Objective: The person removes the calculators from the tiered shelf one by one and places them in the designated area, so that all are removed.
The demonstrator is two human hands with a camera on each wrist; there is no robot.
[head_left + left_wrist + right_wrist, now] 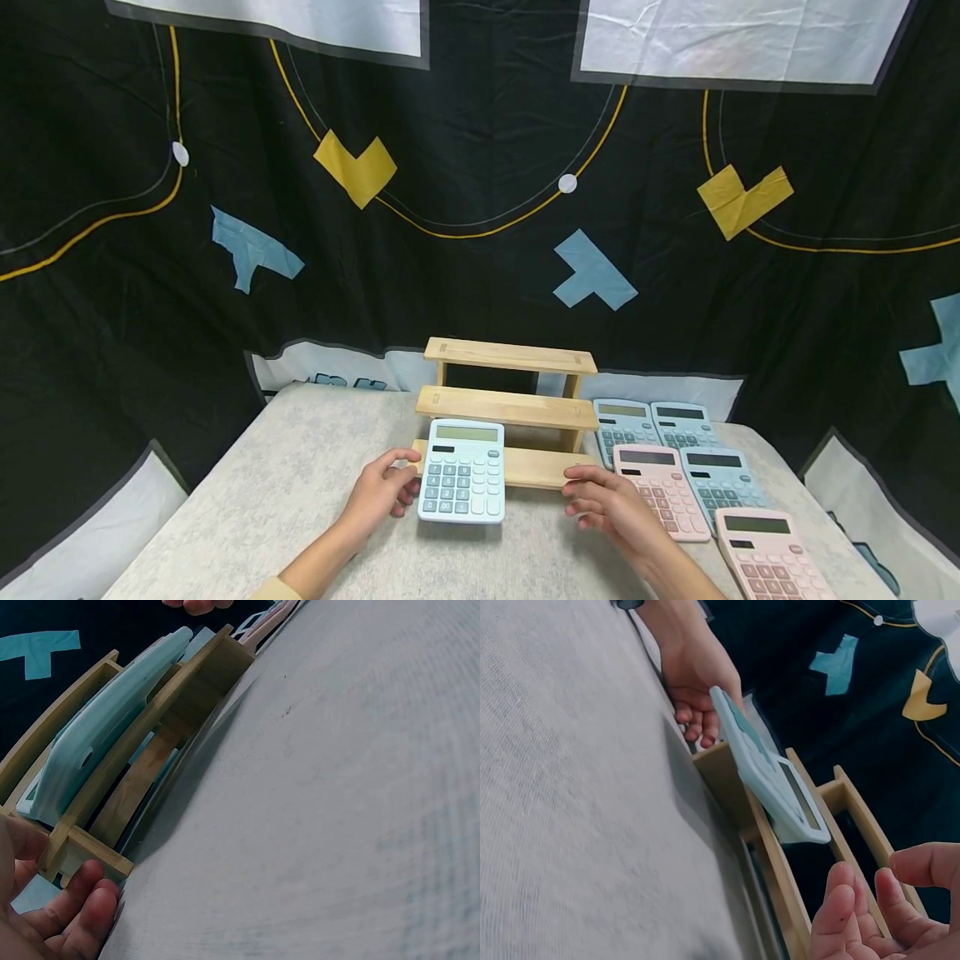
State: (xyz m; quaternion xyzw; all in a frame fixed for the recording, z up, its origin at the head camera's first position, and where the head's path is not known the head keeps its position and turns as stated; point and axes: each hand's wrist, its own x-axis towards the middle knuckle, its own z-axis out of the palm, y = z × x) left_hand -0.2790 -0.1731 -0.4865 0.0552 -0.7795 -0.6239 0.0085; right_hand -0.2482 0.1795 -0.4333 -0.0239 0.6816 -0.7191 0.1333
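A light blue calculator (462, 471) stands tilted back on the lowest board of a three-step wooden rack (540, 468), towards its left end. Beside that end is my left hand (382, 487), fingers loosely bent, thumb near the board's corner; in the left wrist view the fingertips (94, 876) lie close to the rack's end, and I cannot tell whether they touch it. My right hand (618, 508) hovers by the rack's right end with nothing in it. In the right wrist view its thumb and fingers (836, 907) are apart, away from the calculator (769, 776).
On the right side of the pale table (300, 467) lie several more calculators, light blue (723, 479) and pink (663, 492); one pink calculator (772, 554) is nearest the front. A dark cloth (480, 283) with tape shapes hangs behind the table.
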